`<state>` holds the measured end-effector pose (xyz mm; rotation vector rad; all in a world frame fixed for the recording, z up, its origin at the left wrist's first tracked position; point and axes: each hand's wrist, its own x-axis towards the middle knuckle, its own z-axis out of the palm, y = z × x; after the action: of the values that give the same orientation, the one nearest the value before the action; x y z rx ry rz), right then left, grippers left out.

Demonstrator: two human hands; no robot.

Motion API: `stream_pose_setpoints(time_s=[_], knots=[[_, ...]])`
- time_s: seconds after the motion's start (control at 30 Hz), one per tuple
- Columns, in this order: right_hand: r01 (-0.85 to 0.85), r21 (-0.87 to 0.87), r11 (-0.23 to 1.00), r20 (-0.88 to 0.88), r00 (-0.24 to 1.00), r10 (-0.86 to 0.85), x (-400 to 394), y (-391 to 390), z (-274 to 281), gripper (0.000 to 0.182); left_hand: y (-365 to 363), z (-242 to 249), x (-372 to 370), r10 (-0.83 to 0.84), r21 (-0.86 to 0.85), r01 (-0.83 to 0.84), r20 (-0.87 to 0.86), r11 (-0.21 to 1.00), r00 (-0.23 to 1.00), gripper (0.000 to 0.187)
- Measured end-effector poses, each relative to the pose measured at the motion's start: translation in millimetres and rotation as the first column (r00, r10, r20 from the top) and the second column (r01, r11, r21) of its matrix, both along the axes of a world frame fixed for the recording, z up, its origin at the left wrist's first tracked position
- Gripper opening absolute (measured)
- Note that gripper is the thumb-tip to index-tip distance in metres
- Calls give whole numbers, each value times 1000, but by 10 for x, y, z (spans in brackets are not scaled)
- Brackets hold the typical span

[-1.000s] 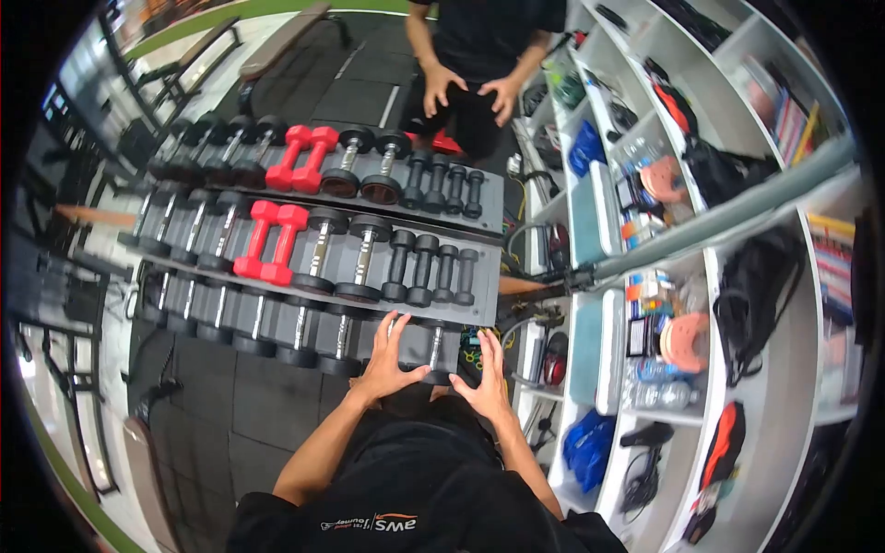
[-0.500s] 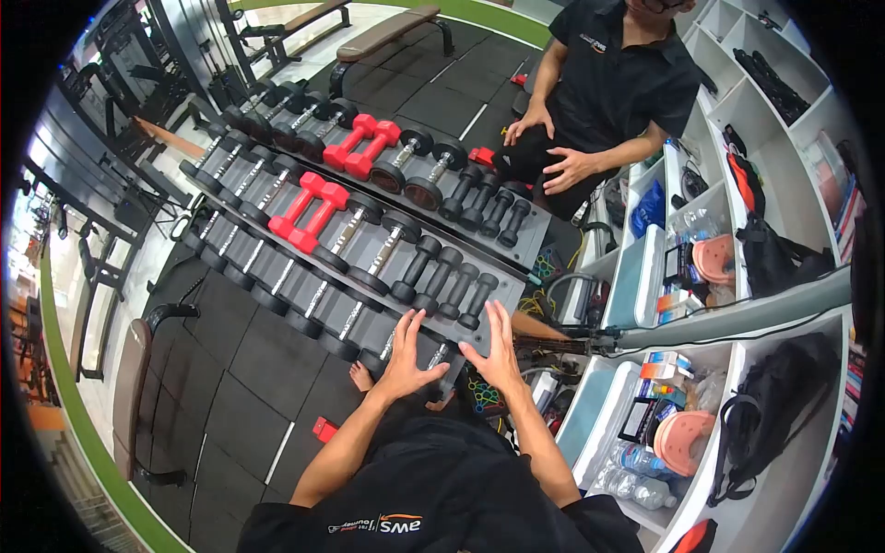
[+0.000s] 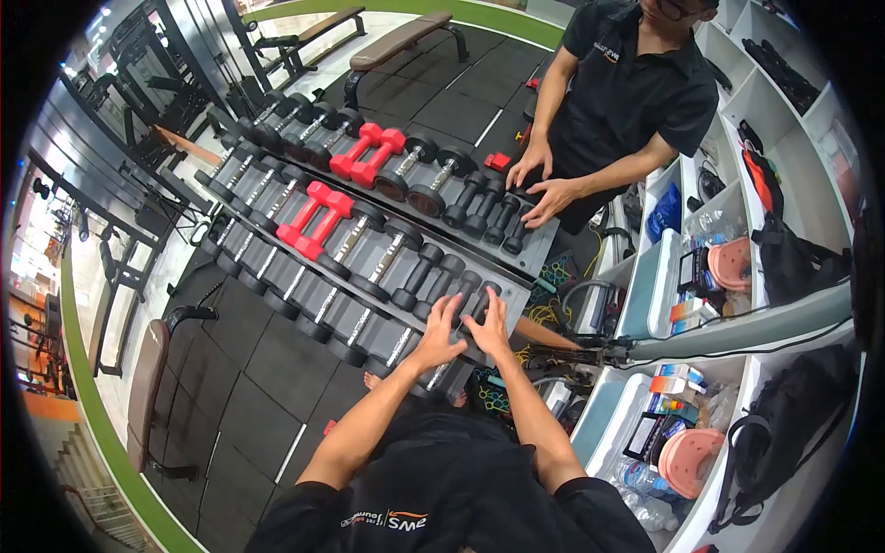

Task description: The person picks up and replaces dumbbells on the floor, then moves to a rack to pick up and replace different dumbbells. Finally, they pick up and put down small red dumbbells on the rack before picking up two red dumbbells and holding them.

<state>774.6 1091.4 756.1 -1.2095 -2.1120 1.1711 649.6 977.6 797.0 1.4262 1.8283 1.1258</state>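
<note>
My left hand point(image 3: 441, 339) is over the front edge of the dumbbell rack, fingers spread and curved beside the small black dumbbells point(image 3: 418, 276). To its right, my right hand point(image 3: 489, 330) has its fingers apart at the end black dumbbell point(image 3: 480, 300), which shows partly between the two hands. Both palms face each other, thumbs pointing inward. Fingertips overlap the dumbbells in this view, and no dumbbell is lifted off the shelf. Farther left on the same shelf lie red dumbbells point(image 3: 314, 219) and chrome-handled dumbbells point(image 3: 386, 257).
A mirror behind the rack reflects me and the dumbbells. Lower on the rack is another row of chrome-handled dumbbells point(image 3: 318, 313). White shelving point(image 3: 737, 387) with bottles, boxes and a black bag point(image 3: 793, 415) stands at right. A bench point(image 3: 152, 387) is at left.
Both hands have moved forward and closer together, from the rack's front edge to over the end black dumbbells. The camera view has shifted slightly.
</note>
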Motion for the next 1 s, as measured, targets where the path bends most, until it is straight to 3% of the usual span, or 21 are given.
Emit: stream_pose_setpoints(time_s=[0.07,0.2,0.4,0.5,0.63,0.77,0.97,1.0], knots=[[83,-201,976,59,996,-73,-54,35,-48,89,164,-90,8,-7,-65,6,-10,998,1000,100],[261,-356,897,89,965,-245,-145,116,-184,81,461,-379,-53,-29,-171,8,-118,985,993,101],[328,-246,912,250,931,-268,-216,238,-379,71,737,-614,-151,-105,-292,56,-153,955,983,100],[344,-209,916,283,917,-280,-252,276,-407,68,789,-694,-167,-126,-340,28,-271,940,954,97],[375,-178,910,392,875,-284,-376,355,-241,68,865,-899,-205,-60,-333,-38,-279,942,958,89],[426,-257,868,488,832,-264,-406,475,-154,71,967,-1194,-159,30,-301,-134,-327,944,945,78],[365,-178,914,467,849,-248,-307,483,-293,69,1037,-879,-148,-16,-439,-148,-349,886,937,62],[395,-235,888,458,851,-258,-301,482,-317,69,1050,-902,-128,-9,-431,-163,-370,888,929,62]])
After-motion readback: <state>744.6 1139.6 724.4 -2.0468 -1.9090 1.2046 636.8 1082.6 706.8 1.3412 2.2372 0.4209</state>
